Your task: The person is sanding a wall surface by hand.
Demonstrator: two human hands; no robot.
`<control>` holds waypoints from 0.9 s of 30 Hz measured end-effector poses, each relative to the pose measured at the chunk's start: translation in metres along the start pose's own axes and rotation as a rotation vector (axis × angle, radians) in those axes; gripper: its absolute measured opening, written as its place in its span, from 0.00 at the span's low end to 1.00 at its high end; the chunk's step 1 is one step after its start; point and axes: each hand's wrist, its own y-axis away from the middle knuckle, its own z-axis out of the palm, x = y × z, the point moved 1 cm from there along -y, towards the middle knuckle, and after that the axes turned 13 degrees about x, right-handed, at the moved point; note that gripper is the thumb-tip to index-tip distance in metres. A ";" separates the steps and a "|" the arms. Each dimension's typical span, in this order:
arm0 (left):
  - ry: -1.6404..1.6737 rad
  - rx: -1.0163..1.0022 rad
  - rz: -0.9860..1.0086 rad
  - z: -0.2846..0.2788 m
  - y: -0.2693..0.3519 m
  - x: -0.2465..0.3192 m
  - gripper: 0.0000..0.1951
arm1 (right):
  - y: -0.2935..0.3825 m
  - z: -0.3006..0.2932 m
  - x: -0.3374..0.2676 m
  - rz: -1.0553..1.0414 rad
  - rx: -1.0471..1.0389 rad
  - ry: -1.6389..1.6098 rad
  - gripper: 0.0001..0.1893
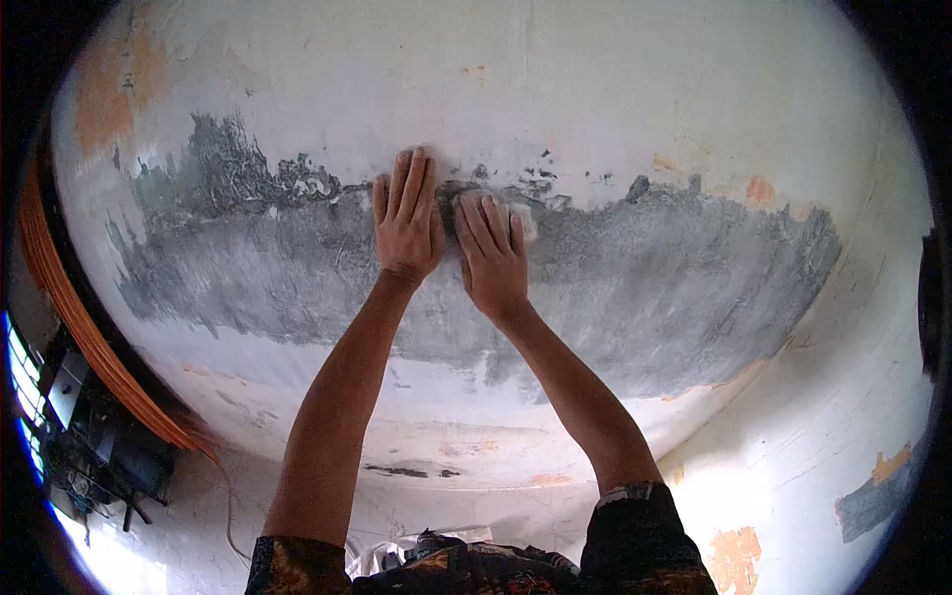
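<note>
Both my arms reach out to a plastered wall (446,312) with a broad band of rough grey patching and whitish paint above and below it. My left hand (407,216) lies flat on the wall at the upper edge of the grey band, fingers extended, holding nothing that shows. Just to its right and slightly lower, my right hand (494,249) presses a pale, thin piece of material (526,222) against the grey surface; its edge shows beside the fingers. What the piece is made of cannot be told, and the palm hides most of it.
An orange curtain (89,327) hangs along the left side, with dark furniture or equipment (111,454) and a bright window (24,372) beyond. At right, a side wall (803,446) meets the patched wall and has peeled orange and grey spots.
</note>
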 end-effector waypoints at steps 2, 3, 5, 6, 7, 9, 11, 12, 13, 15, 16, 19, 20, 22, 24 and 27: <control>-0.015 0.006 0.001 0.002 0.003 -0.002 0.26 | 0.010 0.005 0.000 -0.014 0.029 -0.016 0.26; -0.025 0.011 0.003 0.003 0.003 -0.004 0.26 | -0.003 0.004 0.001 -0.015 0.033 -0.015 0.26; -0.052 -0.001 0.001 0.004 0.006 -0.005 0.25 | -0.038 0.002 0.004 -0.009 0.089 0.006 0.26; -0.088 -0.012 -0.001 0.005 0.006 -0.004 0.24 | -0.046 0.002 0.006 -0.010 0.089 0.011 0.26; -0.082 -0.011 -0.003 0.006 0.006 -0.002 0.24 | -0.053 0.002 0.007 -0.012 0.117 0.019 0.26; -0.041 0.002 0.001 0.003 0.004 -0.003 0.24 | -0.050 0.000 0.004 -0.014 0.150 0.015 0.26; -0.038 -0.016 -0.011 -0.003 0.000 -0.001 0.25 | -0.018 -0.001 -0.001 -0.039 -0.021 0.103 0.27; -0.019 -0.034 -0.025 -0.006 -0.001 0.000 0.25 | -0.002 -0.001 -0.004 -0.041 -0.020 0.098 0.27; -0.017 -0.029 -0.030 -0.004 -0.001 0.001 0.25 | 0.014 -0.001 -0.003 -0.037 -0.033 0.052 0.27; -0.030 -0.037 -0.022 0.000 0.001 0.004 0.25 | 0.017 0.000 0.003 -0.035 -0.047 0.007 0.28; -0.030 -0.039 -0.021 -0.001 0.003 0.001 0.25 | 0.001 0.000 0.001 -0.045 -0.033 0.026 0.28; -0.021 -0.027 0.003 0.002 0.006 -0.007 0.24 | -0.048 -0.003 0.001 -0.046 0.039 0.050 0.28; -0.019 -0.019 -0.003 0.007 0.006 -0.005 0.24 | -0.054 -0.006 0.003 -0.043 0.096 0.056 0.29; -0.030 -0.021 -0.004 0.003 0.005 -0.005 0.24 | -0.041 -0.002 0.001 -0.035 0.078 0.020 0.27; -0.006 -0.019 -0.025 0.003 0.001 -0.001 0.24 | -0.019 0.000 0.001 -0.036 0.064 -0.010 0.25; -0.010 -0.025 -0.001 0.000 0.005 -0.001 0.25 | 0.003 0.004 -0.002 -0.044 0.027 0.003 0.26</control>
